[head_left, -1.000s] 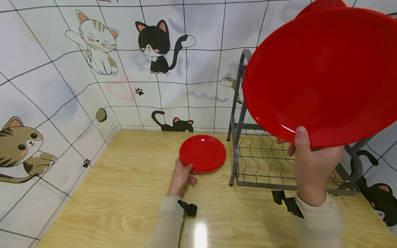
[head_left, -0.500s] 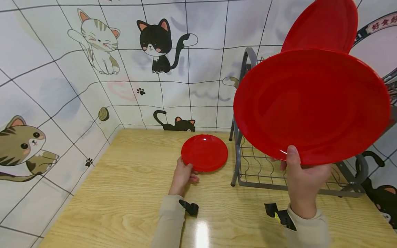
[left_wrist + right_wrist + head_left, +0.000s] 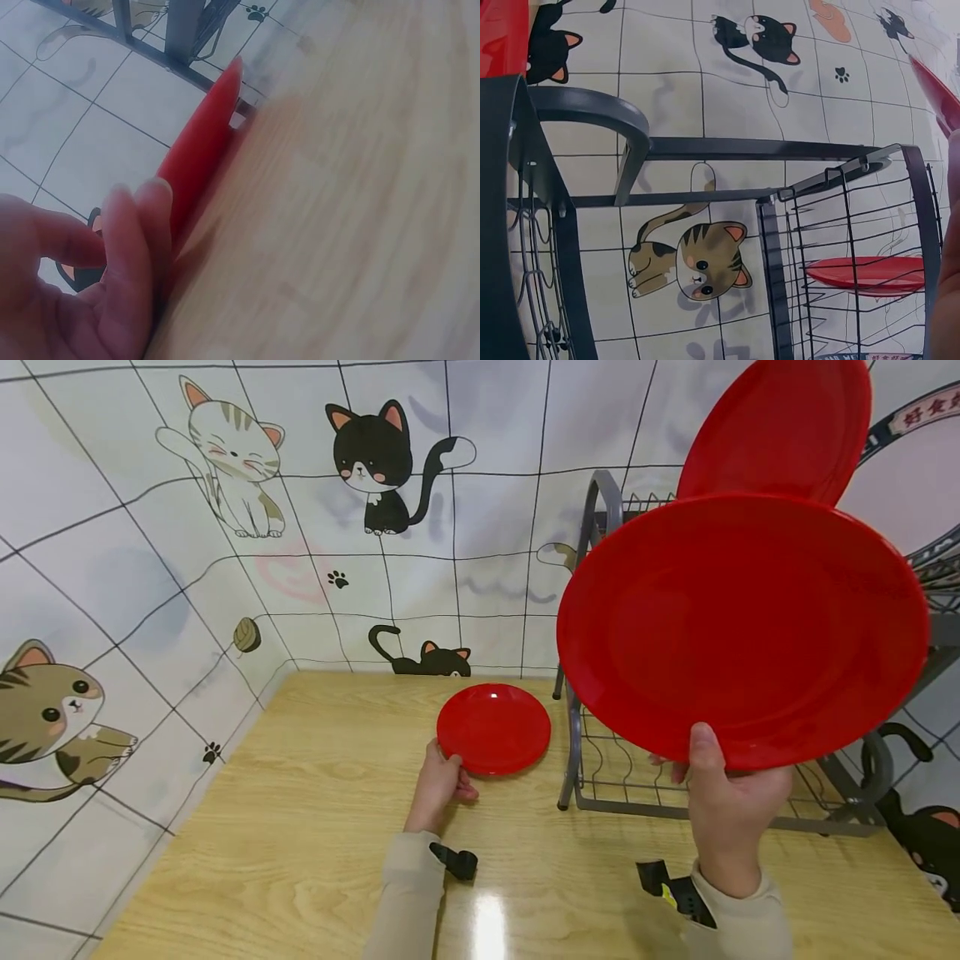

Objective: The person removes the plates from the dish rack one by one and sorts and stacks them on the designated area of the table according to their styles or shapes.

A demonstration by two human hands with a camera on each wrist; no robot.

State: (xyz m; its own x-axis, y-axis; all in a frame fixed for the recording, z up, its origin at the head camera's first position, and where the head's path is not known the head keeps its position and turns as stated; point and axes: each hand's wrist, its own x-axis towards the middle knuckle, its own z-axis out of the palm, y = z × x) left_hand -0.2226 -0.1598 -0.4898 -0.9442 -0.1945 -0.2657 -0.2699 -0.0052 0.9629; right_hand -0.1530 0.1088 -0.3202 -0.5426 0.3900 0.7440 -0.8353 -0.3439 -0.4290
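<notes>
A large red oval plate (image 3: pixel 738 627) is held up in front of the dish rack (image 3: pixel 637 812). My right hand (image 3: pixel 735 822) grips its near rim, the thumb on the face toward me and the other fingers mostly hidden behind. To the left, a smaller red plate (image 3: pixel 493 728) lies low at the wooden table. My left hand (image 3: pixel 437 785) holds that plate's near-left rim with the thumb on top. In the left wrist view, the small plate (image 3: pixel 199 150) appears edge-on beside the curled fingers (image 3: pixel 124 255).
Another red plate (image 3: pixel 783 427) stands tilted in the rack's upper tier, partly covered by the large plate. A white plate with a patterned rim (image 3: pixel 918 485) is at the far right. Cat-printed walls (image 3: pixel 495 510) border the wooden table (image 3: pixel 315 827) at the back and left.
The right hand has brought the large plate down and to the left. More of the upright red plate and the patterned plate now shows. The left hand and small plate have barely moved.
</notes>
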